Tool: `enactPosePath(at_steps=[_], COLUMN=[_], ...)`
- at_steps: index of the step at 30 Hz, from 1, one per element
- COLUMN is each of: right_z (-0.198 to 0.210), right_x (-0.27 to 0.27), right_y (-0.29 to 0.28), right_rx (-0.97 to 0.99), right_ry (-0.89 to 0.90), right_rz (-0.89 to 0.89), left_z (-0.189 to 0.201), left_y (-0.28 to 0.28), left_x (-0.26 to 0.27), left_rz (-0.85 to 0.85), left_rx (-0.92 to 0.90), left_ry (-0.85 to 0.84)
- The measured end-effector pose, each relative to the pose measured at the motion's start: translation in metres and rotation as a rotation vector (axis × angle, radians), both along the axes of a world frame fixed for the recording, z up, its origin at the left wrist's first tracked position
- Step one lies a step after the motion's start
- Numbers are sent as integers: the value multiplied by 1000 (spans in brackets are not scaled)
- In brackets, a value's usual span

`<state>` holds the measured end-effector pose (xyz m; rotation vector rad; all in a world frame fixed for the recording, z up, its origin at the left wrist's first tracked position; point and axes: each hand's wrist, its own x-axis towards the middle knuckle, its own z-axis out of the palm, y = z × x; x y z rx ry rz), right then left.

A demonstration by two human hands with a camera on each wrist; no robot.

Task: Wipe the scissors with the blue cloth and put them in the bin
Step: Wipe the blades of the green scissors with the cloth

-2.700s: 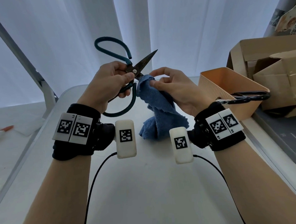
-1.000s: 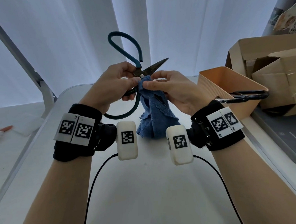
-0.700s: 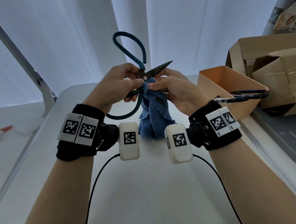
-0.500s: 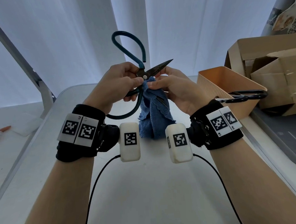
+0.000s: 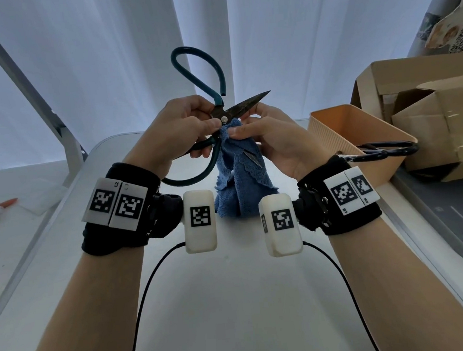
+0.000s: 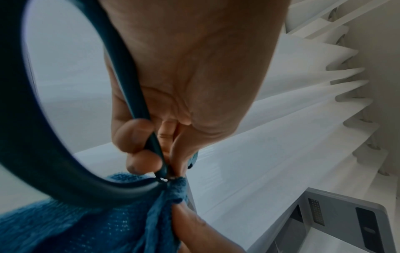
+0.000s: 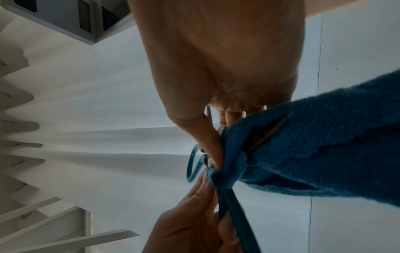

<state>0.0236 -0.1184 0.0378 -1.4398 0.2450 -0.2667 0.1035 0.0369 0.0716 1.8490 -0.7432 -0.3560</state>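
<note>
Above the table point(image 5: 233, 298), the left hand point(image 5: 178, 135) is gripping the scissors point(image 5: 222, 113) by the pivot, blades spread apart, while the right hand point(image 5: 274, 139) is pinching the blue cloth point(image 5: 239, 185) around the lower blade. The bin point(image 5: 358, 130) is standing to the right.

Lower scissors point(image 5: 222, 113) blade mostly under blue cloth point(image 5: 240, 185)

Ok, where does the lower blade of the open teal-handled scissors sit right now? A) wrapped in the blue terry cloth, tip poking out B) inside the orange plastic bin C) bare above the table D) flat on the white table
A: the blue terry cloth held by the right hand covers the lower blade of the teal-handled scissors, only its tip showing; the left hand grips near the pivot.
</note>
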Motion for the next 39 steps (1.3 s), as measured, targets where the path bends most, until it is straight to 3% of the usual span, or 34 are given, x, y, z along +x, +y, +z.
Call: enactPosePath(at_steps=[14,20,34,39], right_z=[-1,-1,-5,-6], right_x=[-3,-3,-3,-1], right_y=[-3,-3,10,12], right_rx=[-85,90,197,-99], right_ry=[77,57,48,117], right_rz=[56,121,121,91], left_z=[0,1,-10,-13], left_y=[11,11,-10,-14], left_x=[6,7,2,2], left_rz=[-62,-50,37,58], left_rx=[70,38,-40,-43], left_ry=[-26,18,32,-6])
